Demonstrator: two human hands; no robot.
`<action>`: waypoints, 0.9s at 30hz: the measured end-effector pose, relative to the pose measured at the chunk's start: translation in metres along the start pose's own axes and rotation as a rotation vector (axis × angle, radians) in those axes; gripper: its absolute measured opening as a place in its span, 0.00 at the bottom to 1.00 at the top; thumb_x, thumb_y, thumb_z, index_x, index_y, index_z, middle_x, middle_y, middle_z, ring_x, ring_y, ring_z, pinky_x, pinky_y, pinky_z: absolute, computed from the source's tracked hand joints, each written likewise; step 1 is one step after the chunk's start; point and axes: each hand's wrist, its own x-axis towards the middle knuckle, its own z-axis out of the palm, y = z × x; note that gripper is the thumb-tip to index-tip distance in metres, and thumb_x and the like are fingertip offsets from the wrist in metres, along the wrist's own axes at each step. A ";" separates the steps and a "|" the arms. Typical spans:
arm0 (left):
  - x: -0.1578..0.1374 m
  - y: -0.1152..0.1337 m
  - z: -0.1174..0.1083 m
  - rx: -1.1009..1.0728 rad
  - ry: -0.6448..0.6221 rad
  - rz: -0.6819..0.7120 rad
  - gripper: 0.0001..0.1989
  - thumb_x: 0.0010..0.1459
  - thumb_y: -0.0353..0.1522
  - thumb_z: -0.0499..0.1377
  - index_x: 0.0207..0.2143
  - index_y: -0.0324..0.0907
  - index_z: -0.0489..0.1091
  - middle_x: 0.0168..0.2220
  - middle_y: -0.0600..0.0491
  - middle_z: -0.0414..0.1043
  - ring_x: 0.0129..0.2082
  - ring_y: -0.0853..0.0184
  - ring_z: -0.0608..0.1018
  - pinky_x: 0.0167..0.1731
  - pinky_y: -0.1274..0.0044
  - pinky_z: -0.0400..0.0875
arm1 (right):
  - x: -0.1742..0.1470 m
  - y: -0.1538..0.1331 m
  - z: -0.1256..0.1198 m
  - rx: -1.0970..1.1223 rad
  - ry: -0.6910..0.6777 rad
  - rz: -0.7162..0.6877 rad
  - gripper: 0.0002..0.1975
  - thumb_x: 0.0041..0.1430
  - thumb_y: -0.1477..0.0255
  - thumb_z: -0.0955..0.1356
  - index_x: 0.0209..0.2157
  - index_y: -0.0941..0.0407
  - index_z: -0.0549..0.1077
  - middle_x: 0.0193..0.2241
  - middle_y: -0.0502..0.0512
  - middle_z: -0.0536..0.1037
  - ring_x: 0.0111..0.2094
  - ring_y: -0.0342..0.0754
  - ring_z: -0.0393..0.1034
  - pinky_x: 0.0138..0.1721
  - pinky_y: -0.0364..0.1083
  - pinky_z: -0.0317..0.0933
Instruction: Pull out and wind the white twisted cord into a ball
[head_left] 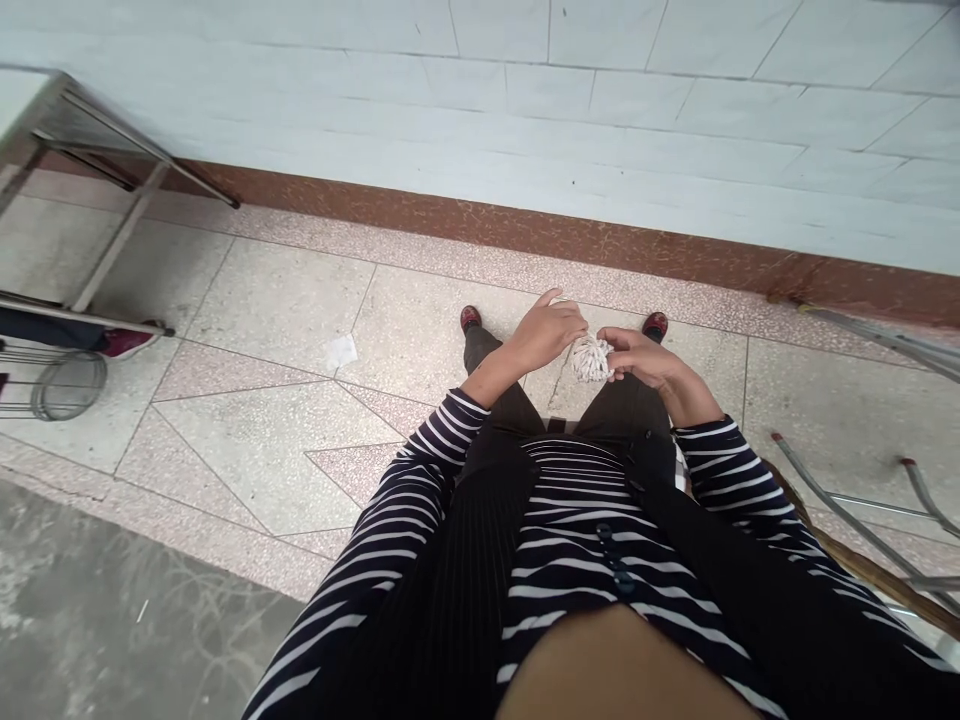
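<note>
A small round bundle of whitish strands [592, 360] is between my two hands, above my lap. My right hand [645, 360] grips it from the right side, with the fingers curled against its edge. On the upper left of the bundle, the fingertips of my left hand [551, 333] are pressed together at the strands, palm down. Whether a single loose strand is pinched there is too small to make out. My fingers partly cover both sides of the bundle.
White tiled wall [480, 110] rises ahead. A metal-framed table [124, 235] stands at left, with another person's shoe [127, 342] and a wire basket [71, 385] below. White scrap [342, 352] lies on the floor. Metal chair legs [847, 500] are at right.
</note>
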 end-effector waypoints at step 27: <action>0.012 0.004 -0.016 -0.118 -0.038 -0.108 0.16 0.71 0.34 0.57 0.30 0.43 0.76 0.33 0.53 0.80 0.38 0.64 0.79 0.73 0.58 0.59 | 0.006 -0.001 -0.004 -0.167 0.117 -0.027 0.23 0.39 0.71 0.75 0.42 0.55 0.77 0.29 0.50 0.77 0.25 0.47 0.70 0.27 0.45 0.63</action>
